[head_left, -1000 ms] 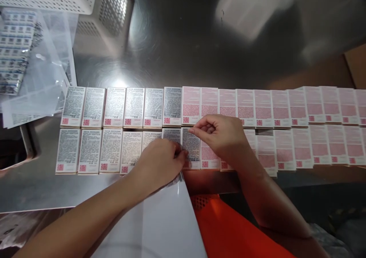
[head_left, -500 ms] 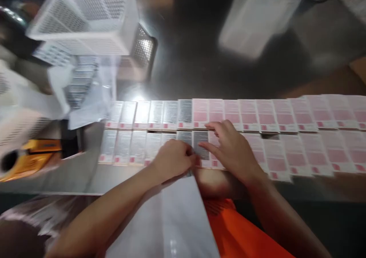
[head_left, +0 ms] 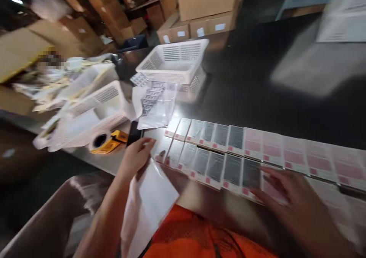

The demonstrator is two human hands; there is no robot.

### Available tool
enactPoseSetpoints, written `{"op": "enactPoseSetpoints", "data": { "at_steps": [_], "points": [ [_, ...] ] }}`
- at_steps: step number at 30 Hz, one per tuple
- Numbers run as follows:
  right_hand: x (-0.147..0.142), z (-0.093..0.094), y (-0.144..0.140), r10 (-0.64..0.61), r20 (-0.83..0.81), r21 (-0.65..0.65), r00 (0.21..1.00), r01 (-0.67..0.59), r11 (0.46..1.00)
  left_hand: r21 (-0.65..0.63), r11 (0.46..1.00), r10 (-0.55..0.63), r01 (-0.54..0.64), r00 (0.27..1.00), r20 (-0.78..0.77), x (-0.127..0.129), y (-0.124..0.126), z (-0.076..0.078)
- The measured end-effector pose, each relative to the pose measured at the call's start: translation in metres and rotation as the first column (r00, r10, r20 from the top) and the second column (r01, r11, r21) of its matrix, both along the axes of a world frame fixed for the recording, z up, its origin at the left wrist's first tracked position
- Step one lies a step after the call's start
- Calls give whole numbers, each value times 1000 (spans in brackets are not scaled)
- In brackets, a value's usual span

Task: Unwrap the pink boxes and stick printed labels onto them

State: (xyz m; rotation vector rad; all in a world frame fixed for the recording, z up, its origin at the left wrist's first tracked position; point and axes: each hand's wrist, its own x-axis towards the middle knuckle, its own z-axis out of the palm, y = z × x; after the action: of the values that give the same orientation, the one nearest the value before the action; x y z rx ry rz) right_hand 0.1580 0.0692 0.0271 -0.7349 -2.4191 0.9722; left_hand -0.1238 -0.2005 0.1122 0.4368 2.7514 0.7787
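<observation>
My left hand (head_left: 137,157) is at the left end of two rows of flat rectangular packs, its fingers closed on the top of a glossy white sheet (head_left: 156,191) that hangs down over my lap. Whether this is one sheet or several, I cannot tell. Dark grey packs (head_left: 233,172) with small red squares fill the left part of the rows. Pink-printed packs (head_left: 274,147) continue to the right. Over the front row hovers my right hand (head_left: 286,193), slightly blurred, thumb and index finger apart near the last grey pack, with nothing visible between them.
White perforated baskets (head_left: 174,77) stand at the back, with another basket (head_left: 94,113) at left. Clear bags with printed sheets (head_left: 157,103) lie between them and the packs. A yellow-and-black item (head_left: 110,141) sits near the left edge. Cardboard boxes (head_left: 206,25) are stacked beyond the metal table (head_left: 251,90).
My left hand has moved from the middle of the front row to its left end, carrying the white sheet. My right hand stays near the grey-pink boundary. The view has turned left and up.
</observation>
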Motion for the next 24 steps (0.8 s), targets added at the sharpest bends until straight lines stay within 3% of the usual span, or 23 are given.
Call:
{"op": "enactPoseSetpoints", "data": {
  "at_steps": [4, 7, 9, 12, 14, 15, 18, 20, 24],
  "points": [
    [-34, 42, -44, 82, 7, -164, 997, -80, 983, 83, 996, 57, -40, 976, -211, 16, 26, 3],
    [-64, 64, -71, 231, -76, -233, 970, -243, 942, 155, 987, 16, 41, 938, -345, 43, 60, 15],
    [-77, 70, -79, 257, -132, -243, 957, -283, 928, 219, 968, -32, 124, 923, -384, 56, 72, 18],
    [-84, 66, -78, 211, -182, -252, 960, -253, 934, 409, 864, -229, 295, 952, -201, 60, 73, 11],
    [-81, 59, -73, 171, -186, -257, 967, -216, 942, 526, 780, -411, 339, 911, 22, 55, 68, 1],
    [-79, 55, -70, 156, -184, -251, 970, -200, 947, 543, 769, -465, 337, 878, 113, 53, 66, -4],
    [-71, 47, -67, 140, -162, -210, 977, -172, 962, 463, 829, -448, 313, 867, 218, 54, 63, -13],
    [-67, 45, -68, 122, -166, -156, 979, -148, 977, 414, 855, -408, 312, 898, 166, 62, 65, -14],
    [-67, 46, -70, 94, -312, -36, 945, -110, 993, 392, 838, -400, 379, 916, -32, 80, 69, -8]
  ]
}}
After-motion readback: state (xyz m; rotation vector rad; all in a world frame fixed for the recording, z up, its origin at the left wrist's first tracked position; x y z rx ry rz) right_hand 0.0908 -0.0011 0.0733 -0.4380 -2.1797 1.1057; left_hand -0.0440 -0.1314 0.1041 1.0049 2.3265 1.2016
